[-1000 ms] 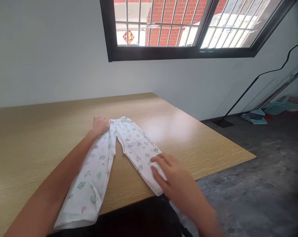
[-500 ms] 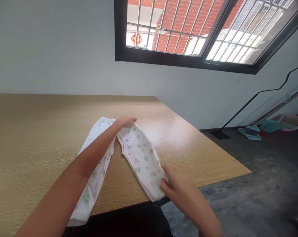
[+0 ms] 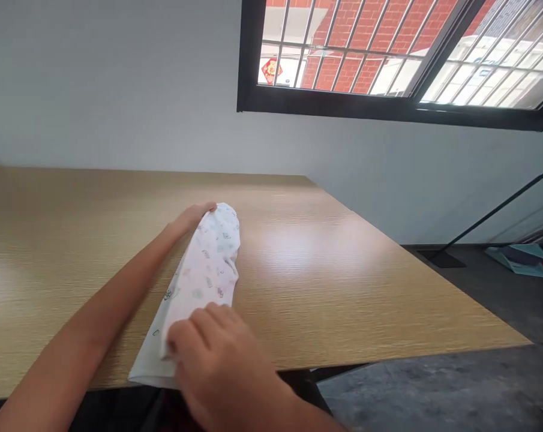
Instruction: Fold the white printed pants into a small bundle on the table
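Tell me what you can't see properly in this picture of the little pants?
- Near end of the pants: head view, covered by the right hand.
- Left hand fingers: far tips tucked behind the pants' waist end.
- Print on the pants: too small and faint to read.
- Table: cut off by the left edge.

Wood-grain table (image 3: 343, 264), light brown, glare patch near centre. On it: one pair of white printed trousers (image 3: 203, 270), folded lengthwise, lying flat near front edge, hem end w/ slight overhang.
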Demonstrator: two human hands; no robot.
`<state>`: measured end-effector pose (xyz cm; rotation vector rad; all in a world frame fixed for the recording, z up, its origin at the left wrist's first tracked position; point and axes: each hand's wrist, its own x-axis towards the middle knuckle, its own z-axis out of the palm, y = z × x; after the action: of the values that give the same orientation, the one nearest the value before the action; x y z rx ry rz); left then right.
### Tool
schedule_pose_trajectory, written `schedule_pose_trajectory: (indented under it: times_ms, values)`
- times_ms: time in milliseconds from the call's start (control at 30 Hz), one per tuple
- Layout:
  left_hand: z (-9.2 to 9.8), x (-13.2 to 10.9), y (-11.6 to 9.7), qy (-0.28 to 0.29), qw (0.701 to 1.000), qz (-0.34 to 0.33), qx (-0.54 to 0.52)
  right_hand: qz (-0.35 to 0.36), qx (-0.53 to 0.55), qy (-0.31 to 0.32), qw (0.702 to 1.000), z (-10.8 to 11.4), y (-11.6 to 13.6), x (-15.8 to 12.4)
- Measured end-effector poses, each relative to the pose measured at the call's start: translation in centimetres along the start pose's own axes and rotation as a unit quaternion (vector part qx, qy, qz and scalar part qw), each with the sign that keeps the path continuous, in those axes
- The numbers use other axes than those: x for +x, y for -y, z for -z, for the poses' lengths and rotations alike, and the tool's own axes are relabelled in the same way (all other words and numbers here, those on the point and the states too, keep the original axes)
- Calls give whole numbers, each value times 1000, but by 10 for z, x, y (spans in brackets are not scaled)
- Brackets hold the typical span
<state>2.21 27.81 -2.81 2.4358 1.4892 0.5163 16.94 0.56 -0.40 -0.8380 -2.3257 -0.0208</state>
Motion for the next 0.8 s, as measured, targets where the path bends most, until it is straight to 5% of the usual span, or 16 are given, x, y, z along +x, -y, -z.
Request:
schedule_pose_trajectory:
  times_ms: [167,300,433,567,667,800]
  values:
    - [-11,-6,18,4,999,-27,40,55,-49,172,982,-48,9,4]
    - [-8,-14,18,-3,996,-54,66,90,3,210,973,-31,-8,3]
    - [10,-40,-2,-17,996,-78,38,94,6,225,970,-10,-51,21]
    - [13,-78,-38,147,979,-121,-78,70,-25,265,961,-28,-98,41]
    - [-3,-92,-52,271,942,-174,-91,87,-29,281,955,-47,-109,38]
    - [-24,-61,-36,224,958,-179,11,167,-11,240,956,-46,-86,12]
